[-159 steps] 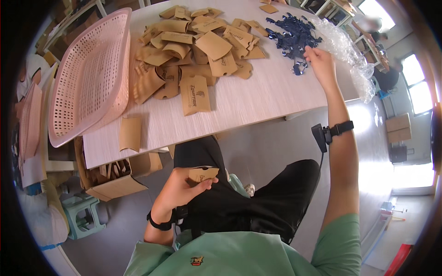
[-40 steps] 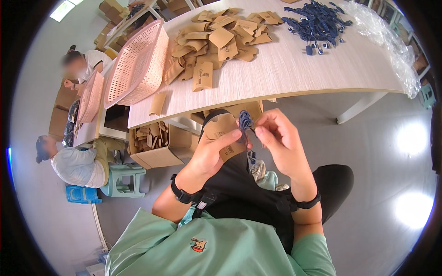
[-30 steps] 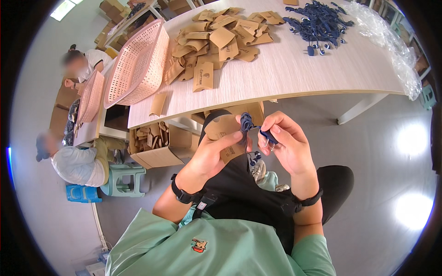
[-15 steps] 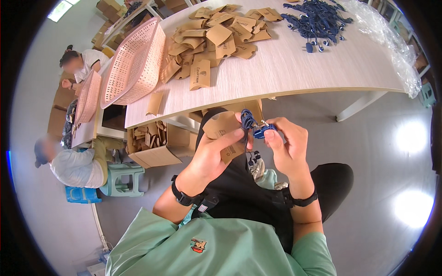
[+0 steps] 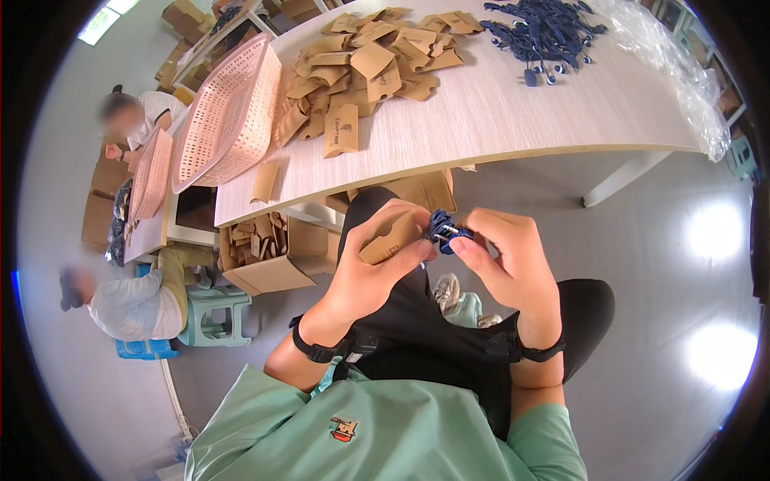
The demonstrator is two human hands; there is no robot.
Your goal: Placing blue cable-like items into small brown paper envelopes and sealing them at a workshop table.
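L hand (image 5: pixel 373 268) – fingers curled, gripping | R hand (image 5: pixel 509 260) – fingertips pinched | wrists close, above lap

Pink basket (image 5: pixel 227 120) on wooden table (image 5: pixel 513 112)

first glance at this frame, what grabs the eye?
Centre: the left hand holds a brown card sleeve while the right hand pinches a small dark-blue cable bundle at its mouth, above the lap. Beyond, the table carries a heap of sleeves and a pile of blue cables. A pink basket lies tipped at the table's left end.
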